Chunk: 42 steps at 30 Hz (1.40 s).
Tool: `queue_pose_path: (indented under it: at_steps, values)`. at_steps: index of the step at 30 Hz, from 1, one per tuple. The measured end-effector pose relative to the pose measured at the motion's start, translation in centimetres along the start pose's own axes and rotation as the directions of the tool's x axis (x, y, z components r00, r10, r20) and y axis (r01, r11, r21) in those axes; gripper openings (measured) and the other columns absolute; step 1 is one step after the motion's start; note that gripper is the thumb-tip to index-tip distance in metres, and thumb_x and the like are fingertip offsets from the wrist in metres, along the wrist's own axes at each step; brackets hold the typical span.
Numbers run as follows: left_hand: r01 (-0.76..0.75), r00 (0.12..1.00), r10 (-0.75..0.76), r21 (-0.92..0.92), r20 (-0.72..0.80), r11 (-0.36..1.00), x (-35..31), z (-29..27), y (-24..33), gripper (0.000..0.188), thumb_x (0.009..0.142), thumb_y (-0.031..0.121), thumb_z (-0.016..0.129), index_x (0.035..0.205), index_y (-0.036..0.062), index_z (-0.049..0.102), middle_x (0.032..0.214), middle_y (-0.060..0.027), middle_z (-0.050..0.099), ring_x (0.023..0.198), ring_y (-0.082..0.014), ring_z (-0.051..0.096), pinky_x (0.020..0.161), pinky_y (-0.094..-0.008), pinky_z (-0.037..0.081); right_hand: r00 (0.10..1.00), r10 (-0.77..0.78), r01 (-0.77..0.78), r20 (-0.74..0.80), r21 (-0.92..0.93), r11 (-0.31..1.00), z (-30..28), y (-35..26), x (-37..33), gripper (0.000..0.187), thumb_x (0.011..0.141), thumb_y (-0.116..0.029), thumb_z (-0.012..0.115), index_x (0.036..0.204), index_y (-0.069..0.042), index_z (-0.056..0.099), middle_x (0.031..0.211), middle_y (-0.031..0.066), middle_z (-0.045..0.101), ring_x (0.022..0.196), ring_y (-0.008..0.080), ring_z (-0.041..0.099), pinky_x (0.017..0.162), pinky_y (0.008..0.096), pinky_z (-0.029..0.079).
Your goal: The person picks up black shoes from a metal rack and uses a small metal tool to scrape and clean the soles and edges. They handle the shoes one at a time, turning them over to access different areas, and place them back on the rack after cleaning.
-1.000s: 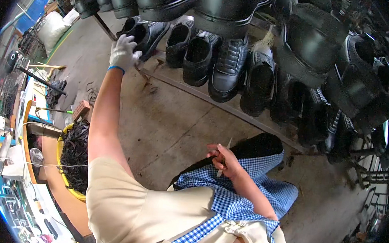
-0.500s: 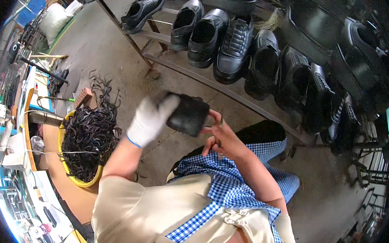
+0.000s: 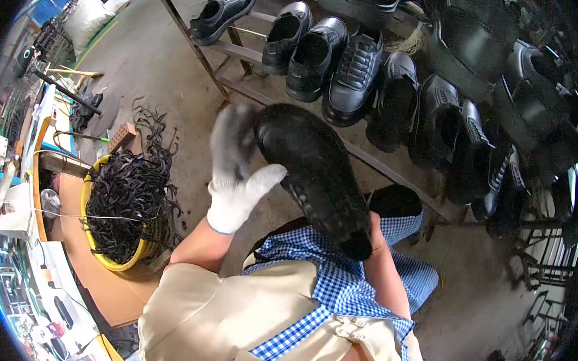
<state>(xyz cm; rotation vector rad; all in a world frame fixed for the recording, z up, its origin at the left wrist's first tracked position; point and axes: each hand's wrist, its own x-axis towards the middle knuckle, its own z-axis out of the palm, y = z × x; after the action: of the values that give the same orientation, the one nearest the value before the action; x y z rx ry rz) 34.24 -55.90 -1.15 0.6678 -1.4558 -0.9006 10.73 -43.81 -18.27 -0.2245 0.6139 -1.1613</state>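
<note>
The bare right hand (image 3: 377, 238) is wrapped about the lower end of one black shoe (image 3: 313, 172); most of its fingers are hidden behind it. The shoe slants from there up and left, its broad rounded end near the gloved left hand (image 3: 230, 193). That hand's thumb stands well apart from its other fingers and overlaps the shoe's side edge; the fingers are blurred beside the rounded end, and I cannot tell whether they touch it.

Just below the shoe is one blue-checked apron (image 3: 339, 273). Behind the shoe runs a bar of the metal rack (image 3: 394, 176), partly covered by it. On the rack, at least seven black shoes (image 3: 317, 59) stand in the lower row, with more above; the right end is too dark to count.

Left of the hands sits one yellow basket (image 3: 128, 263), heaped with black strips (image 3: 124, 205) that spill past its rim. One brick (image 3: 123, 136) lies beyond it, and a cluttered bench (image 3: 51, 263) runs along the left.
</note>
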Motion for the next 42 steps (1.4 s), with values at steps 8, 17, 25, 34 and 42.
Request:
queue_pose_path:
  at_steps: [8, 17, 25, 34, 42]
  values:
    - [0.274, 0.922, -0.228, -0.114, 0.312, 0.955, -0.1, 0.1, 0.6, 0.094, 0.065, 0.009, 0.087, 0.140, -0.0003, 0.032, 0.131, -0.0149, 0.051, 0.120, -0.0235, 0.051, 0.103, -0.0391, 0.042, 0.981, 0.004, -0.024, -0.192, -0.100, 0.995, 1.4, 0.5, -0.6, 0.058, 0.091, -0.041, 0.049, 0.134, -0.002, 0.050, 0.127, 0.0174, 0.059, 0.111, 0.0293, 0.061, 0.099, 0.0430, 0.049]
    - [0.426, 0.883, -0.330, -0.276, 0.333, 0.862, 0.5, -0.4, 0.5, 0.079, 0.070, 0.010, 0.083, 0.134, -0.0012, 0.039, 0.124, -0.0130, 0.056, 0.115, -0.0221, 0.055, 0.099, -0.0371, 0.044, 0.998, -0.025, 0.027, -0.049, 0.038, 0.999, -2.4, 0.9, -1.2, 0.072, 0.082, -0.052, 0.059, 0.133, -0.002, 0.051, 0.128, 0.0163, 0.059, 0.111, 0.0321, 0.060, 0.100, 0.0447, 0.047]
    - [0.512, 0.851, -0.485, -0.119, 0.200, 0.851, 1.9, -5.9, -4.5, 0.060, 0.077, 0.011, 0.074, 0.130, -0.0016, 0.048, 0.118, -0.0112, 0.061, 0.107, -0.0201, 0.058, 0.097, -0.0342, 0.045, 0.999, 0.008, -0.003, -0.034, 0.137, 0.991, -1.0, -0.9, 0.2, 0.060, 0.096, -0.052, 0.042, 0.135, -0.006, 0.048, 0.117, 0.0124, 0.062, 0.093, 0.0288, 0.063, 0.071, 0.0362, 0.052]
    - [0.194, 0.808, -0.541, -0.761, -0.234, 0.619, 6.7, -13.8, -13.1, 0.041, 0.094, 0.022, 0.053, 0.129, 0.0006, 0.051, 0.130, -0.0130, 0.056, 0.118, -0.0283, 0.055, 0.103, -0.0413, 0.044, 0.976, -0.086, 0.132, 0.199, -0.231, 0.964, 1.1, -0.8, 1.5, 0.050, 0.098, -0.045, 0.045, 0.131, -0.008, 0.050, 0.107, 0.0107, 0.060, 0.065, 0.0120, 0.053, 0.040, 0.0162, 0.028]
    - [0.132, 0.684, -0.545, -0.653, -0.484, 0.746, 18.7, -10.5, -21.6, 0.034, 0.081, 0.012, 0.069, 0.113, 0.0026, 0.060, 0.109, -0.0124, 0.065, 0.096, -0.0290, 0.064, 0.080, -0.0440, 0.055, 0.990, -0.090, 0.115, 0.110, -0.253, 0.961, -0.1, 0.5, 1.2, 0.050, 0.098, -0.043, 0.046, 0.126, -0.002, 0.054, 0.097, 0.0097, 0.062, 0.055, 0.0097, 0.044, 0.043, 0.0199, 0.031]
